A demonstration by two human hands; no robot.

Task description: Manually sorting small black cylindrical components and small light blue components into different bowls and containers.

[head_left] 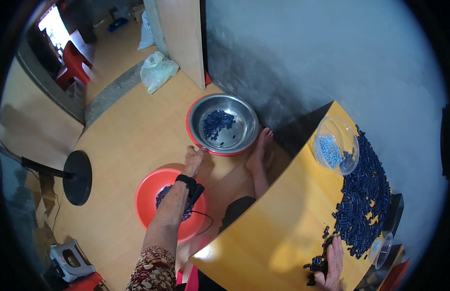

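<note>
My right hand (333, 262) rests low on the yellow table (273, 228), fingers curled over a few dark blue pieces (363, 203); the heap runs lengthwise away from it. Farther out, my left hand (193, 159) reaches ahead to the steel bowl (223, 124), seemingly pinching its near rim, past the red basin (152, 191).
</note>
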